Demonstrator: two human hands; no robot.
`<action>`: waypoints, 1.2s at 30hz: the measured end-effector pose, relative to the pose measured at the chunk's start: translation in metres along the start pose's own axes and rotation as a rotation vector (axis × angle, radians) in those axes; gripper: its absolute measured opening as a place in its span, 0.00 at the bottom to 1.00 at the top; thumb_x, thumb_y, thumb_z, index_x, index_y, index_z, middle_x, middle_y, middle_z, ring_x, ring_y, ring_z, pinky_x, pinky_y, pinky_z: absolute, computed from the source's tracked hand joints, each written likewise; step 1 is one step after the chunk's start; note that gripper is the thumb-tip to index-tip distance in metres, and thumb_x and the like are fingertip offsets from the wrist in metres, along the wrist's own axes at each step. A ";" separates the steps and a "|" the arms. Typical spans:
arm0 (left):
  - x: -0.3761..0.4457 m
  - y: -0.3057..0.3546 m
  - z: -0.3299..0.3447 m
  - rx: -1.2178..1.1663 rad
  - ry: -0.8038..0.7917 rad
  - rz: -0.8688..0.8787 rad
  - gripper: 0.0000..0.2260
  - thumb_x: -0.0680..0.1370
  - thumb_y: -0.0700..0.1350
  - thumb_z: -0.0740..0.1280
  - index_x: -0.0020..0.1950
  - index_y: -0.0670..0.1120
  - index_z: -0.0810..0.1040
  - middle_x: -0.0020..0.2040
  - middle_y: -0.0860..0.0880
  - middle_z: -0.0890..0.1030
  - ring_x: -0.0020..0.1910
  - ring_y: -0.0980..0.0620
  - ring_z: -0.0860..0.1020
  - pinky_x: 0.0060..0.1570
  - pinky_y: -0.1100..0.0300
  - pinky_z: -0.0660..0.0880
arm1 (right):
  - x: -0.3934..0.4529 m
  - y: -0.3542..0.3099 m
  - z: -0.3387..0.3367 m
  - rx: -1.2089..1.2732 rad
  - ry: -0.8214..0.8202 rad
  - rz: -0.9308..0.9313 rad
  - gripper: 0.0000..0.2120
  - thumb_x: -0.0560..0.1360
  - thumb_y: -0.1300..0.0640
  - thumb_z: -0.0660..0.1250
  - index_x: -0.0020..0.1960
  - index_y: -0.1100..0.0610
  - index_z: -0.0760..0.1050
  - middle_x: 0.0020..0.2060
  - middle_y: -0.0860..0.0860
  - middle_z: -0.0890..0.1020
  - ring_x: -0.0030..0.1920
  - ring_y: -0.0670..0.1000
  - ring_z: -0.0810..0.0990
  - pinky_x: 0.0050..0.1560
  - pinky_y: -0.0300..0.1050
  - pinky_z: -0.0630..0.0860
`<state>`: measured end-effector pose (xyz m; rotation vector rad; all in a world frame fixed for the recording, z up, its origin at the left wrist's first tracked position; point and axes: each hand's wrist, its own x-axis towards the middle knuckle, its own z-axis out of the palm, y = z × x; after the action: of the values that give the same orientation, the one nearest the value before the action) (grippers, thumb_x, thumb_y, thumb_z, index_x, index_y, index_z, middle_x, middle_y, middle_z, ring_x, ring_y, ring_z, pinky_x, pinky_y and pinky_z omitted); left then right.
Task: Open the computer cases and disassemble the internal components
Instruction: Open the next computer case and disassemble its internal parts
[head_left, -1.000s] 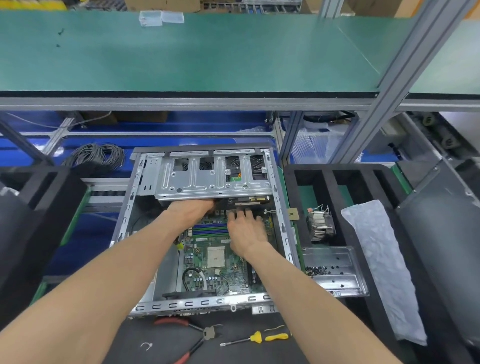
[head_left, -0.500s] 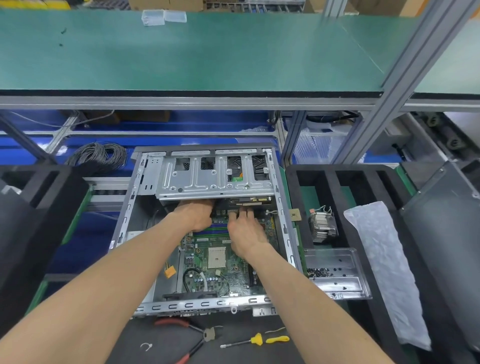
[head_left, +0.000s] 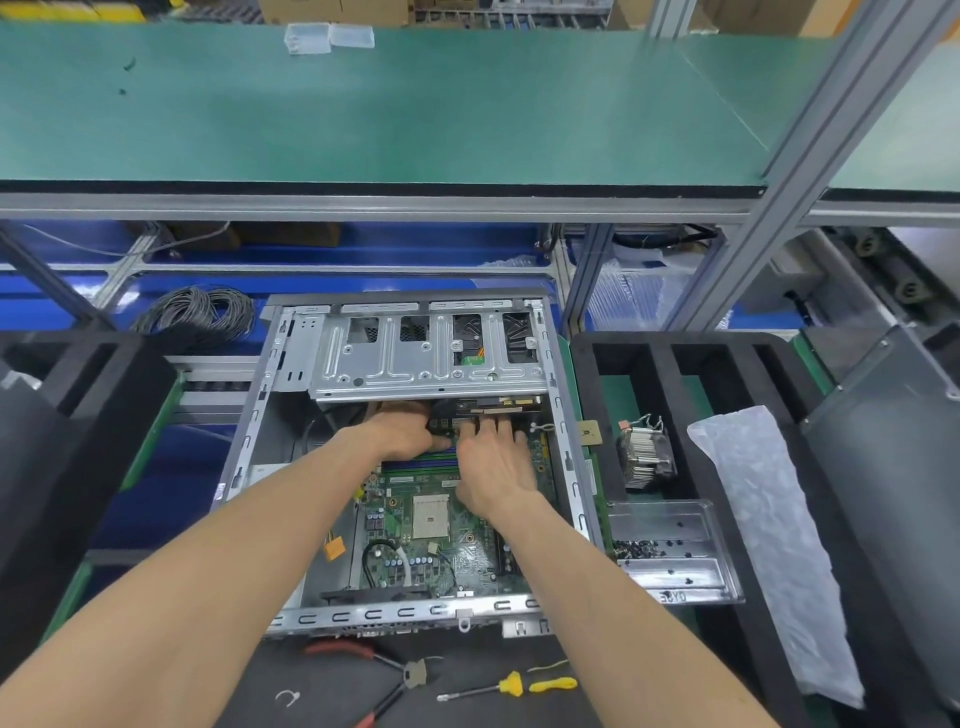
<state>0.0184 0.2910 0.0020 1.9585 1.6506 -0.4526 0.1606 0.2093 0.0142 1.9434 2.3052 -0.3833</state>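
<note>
Both hands have barely shifted in the past second, working at frame centre inside the open computer case (head_left: 410, 457): left hand (head_left: 402, 434) reaches under the drive cage (head_left: 426, 358), its grip hidden; right hand (head_left: 493, 460) lies spread, fingertips on a dark expansion card (head_left: 485, 408) above the motherboard (head_left: 441, 525). Extraction looks stalled.

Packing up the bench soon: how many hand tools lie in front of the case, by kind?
Pliers, red handles: 1
Screwdriver, yellow handle: 1
Total: 2
</note>
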 end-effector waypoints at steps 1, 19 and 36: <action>-0.001 0.000 -0.001 -0.016 0.000 -0.004 0.29 0.78 0.64 0.64 0.73 0.47 0.70 0.70 0.45 0.74 0.67 0.44 0.72 0.63 0.54 0.66 | 0.000 0.000 -0.001 0.000 0.016 0.011 0.30 0.72 0.53 0.73 0.70 0.62 0.67 0.62 0.61 0.75 0.64 0.63 0.70 0.66 0.60 0.69; -0.001 -0.006 -0.012 0.013 -0.173 -0.020 0.39 0.67 0.62 0.78 0.67 0.41 0.70 0.62 0.47 0.77 0.54 0.47 0.75 0.58 0.53 0.74 | -0.036 -0.013 -0.013 0.310 0.037 0.223 0.35 0.72 0.50 0.71 0.70 0.62 0.59 0.69 0.61 0.61 0.70 0.63 0.60 0.69 0.57 0.67; 0.004 -0.011 -0.010 0.032 -0.186 -0.009 0.23 0.74 0.62 0.72 0.51 0.43 0.74 0.58 0.46 0.78 0.51 0.47 0.76 0.53 0.53 0.73 | -0.029 -0.001 -0.004 0.208 -0.249 0.370 0.34 0.74 0.63 0.73 0.68 0.56 0.53 0.69 0.67 0.60 0.58 0.67 0.76 0.43 0.51 0.73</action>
<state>0.0076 0.3009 0.0056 1.8711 1.5433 -0.6485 0.1652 0.1825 0.0251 2.2103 1.7682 -0.7973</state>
